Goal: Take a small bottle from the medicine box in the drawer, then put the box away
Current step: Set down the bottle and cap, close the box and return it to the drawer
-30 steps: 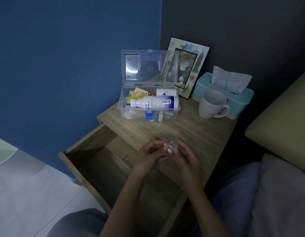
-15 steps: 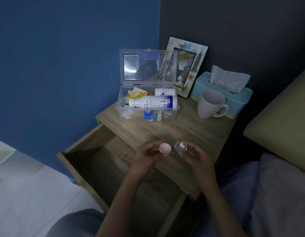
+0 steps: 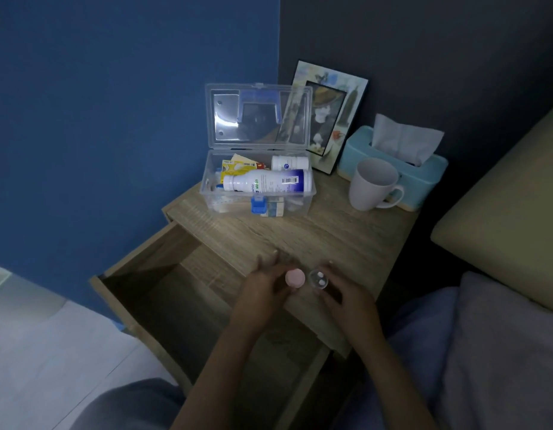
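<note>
- Head view: I hold the small bottle (image 3: 318, 278) uncapped in my right hand (image 3: 346, 297), its pink cap (image 3: 295, 277) pinched in my left hand (image 3: 262, 290), both near the nightstand's front edge.
- The medicine box (image 3: 258, 181) sits open at the far side; closing it and returning it to the open drawer (image 3: 175, 302) remain.

Hands (image 3: 306, 290) with opened bottle (image 3: 318, 279)
</note>
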{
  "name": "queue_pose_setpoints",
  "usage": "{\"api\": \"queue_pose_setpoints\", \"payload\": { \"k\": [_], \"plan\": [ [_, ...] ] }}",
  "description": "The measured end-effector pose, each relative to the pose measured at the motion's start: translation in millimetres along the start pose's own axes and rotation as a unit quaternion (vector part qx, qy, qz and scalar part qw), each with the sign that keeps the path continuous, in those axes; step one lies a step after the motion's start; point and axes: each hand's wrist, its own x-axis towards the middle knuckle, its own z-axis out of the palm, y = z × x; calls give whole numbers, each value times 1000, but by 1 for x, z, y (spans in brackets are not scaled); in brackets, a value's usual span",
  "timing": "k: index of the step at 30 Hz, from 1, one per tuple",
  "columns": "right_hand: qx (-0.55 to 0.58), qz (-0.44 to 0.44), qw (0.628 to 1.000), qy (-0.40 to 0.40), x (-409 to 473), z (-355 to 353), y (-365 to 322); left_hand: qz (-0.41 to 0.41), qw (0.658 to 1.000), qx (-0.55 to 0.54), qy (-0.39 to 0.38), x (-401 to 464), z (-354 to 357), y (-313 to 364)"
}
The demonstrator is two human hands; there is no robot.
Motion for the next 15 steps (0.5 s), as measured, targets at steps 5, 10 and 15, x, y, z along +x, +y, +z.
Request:
{"api": "queue_pose_setpoints", "payload": {
  "k": [5, 10, 15],
  "plan": [
    [-13, -7, 1000, 5, -1, 1, 1, 58, 998, 10, 12, 4, 5, -2],
    [-16, -15, 1000, 6, -1, 1, 0, 51, 999, 8, -2, 6, 6, -4],
    [3, -5, 1000, 2, -1, -1, 0, 55, 998, 13, -21, 1, 0, -1]
  ]
}}
